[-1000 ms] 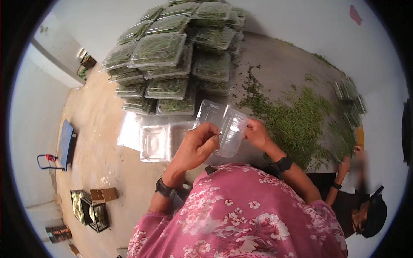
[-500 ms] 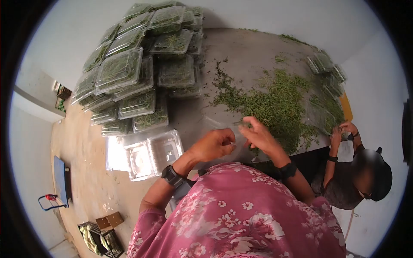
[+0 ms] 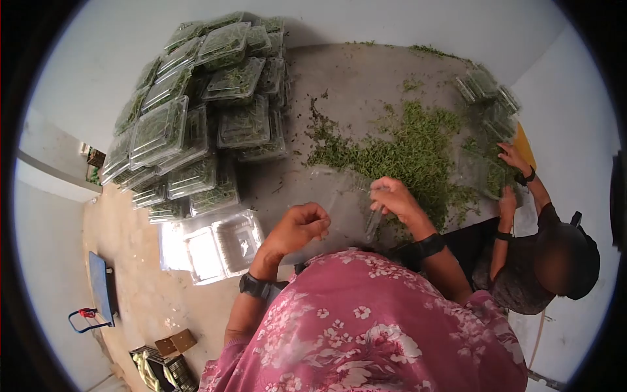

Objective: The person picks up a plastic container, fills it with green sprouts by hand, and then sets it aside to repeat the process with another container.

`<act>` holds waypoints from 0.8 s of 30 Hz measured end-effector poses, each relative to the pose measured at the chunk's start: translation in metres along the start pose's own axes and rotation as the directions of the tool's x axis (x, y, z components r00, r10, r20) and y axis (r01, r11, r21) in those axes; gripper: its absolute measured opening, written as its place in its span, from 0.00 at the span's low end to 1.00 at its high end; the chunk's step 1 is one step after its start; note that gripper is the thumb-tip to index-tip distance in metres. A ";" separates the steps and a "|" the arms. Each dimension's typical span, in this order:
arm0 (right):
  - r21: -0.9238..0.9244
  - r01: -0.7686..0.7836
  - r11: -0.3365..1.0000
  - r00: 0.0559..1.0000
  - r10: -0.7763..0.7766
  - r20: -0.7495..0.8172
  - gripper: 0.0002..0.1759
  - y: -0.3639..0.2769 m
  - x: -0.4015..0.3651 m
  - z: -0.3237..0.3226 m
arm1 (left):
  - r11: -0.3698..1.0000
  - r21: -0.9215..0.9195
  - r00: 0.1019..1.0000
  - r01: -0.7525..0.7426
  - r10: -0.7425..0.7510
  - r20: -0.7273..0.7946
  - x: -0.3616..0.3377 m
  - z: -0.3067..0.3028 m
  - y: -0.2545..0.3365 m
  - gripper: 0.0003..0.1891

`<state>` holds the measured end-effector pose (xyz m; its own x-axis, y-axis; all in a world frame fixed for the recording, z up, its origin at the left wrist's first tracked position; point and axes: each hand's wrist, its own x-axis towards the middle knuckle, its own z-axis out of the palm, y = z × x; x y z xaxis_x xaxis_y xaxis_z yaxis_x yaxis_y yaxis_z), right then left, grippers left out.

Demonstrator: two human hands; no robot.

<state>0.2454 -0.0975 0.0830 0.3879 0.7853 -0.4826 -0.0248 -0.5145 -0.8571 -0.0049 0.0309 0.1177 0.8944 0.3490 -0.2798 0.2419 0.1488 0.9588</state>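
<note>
The desk (image 3: 339, 72) carries one loose heap of green herbs (image 3: 411, 150), one big pile of filled boxes (image 3: 196, 111), too many to count, and one stack of empty boxes (image 3: 225, 245). One clear box (image 3: 339, 189) lies at the heap's near edge. The right hand (image 3: 395, 201) pinches its rim, and the left hand (image 3: 297, 227) is curled just beside it, but I cannot tell if it grips.

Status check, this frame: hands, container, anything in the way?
Right hand pinching clear clamshell edge. Left hand curled beside it, grip unclear. Loose greens just beyond; co-worker's hand well apart.
</note>
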 end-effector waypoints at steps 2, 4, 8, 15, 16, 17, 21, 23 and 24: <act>0.058 0.025 0.998 1.000 -0.025 0.007 0.20 0.001 -0.001 -0.012 | 0.988 0.006 0.987 0.157 -0.157 -0.031 -0.003 0.002 -0.009 0.13; 0.094 0.054 0.994 0.999 -0.054 -0.003 0.20 -0.001 0.001 -0.020 | 0.965 -0.047 0.964 0.258 -0.260 -0.050 -0.001 0.006 -0.016 0.16; 0.121 0.093 0.988 0.995 -0.097 0.032 0.17 -0.006 0.004 -0.028 | 0.893 -0.373 0.963 0.252 -0.269 0.006 0.008 0.011 -0.055 0.26; 0.033 0.134 0.990 0.985 -0.137 0.101 0.17 0.011 0.027 -0.025 | 0.694 -0.718 0.991 -0.044 -0.059 -0.118 0.011 0.013 -0.066 0.29; 0.015 0.167 0.986 0.979 -0.168 0.114 0.18 0.017 0.033 -0.023 | 0.708 -0.705 0.991 -0.051 -0.051 -0.123 0.012 0.014 -0.063 0.29; -0.056 0.220 0.974 0.970 -0.212 0.122 0.19 0.022 0.039 -0.020 | 0.717 -0.695 0.987 -0.051 -0.070 -0.145 0.013 0.016 -0.060 0.27; -0.271 0.412 0.870 0.911 -0.404 0.088 0.21 0.010 0.039 0.000 | 0.745 -0.664 0.947 -0.061 -0.167 -0.275 0.017 0.022 -0.071 0.21; -0.277 0.563 0.778 0.812 -0.584 0.008 0.19 0.008 0.035 0.001 | 0.802 -0.593 0.900 -0.073 -0.204 -0.386 0.015 0.023 -0.082 0.19; -0.301 0.540 0.786 0.822 -0.570 -0.015 0.19 0.005 0.034 -0.005 | 0.828 -0.555 0.870 -0.076 -0.217 -0.443 0.016 0.025 -0.083 0.18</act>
<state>0.2629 -0.0751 0.0628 0.3468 0.9332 0.0945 0.4671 -0.0845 -0.8802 -0.0018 0.0011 0.0348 0.5594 0.6809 -0.4727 -0.0770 0.6105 0.7883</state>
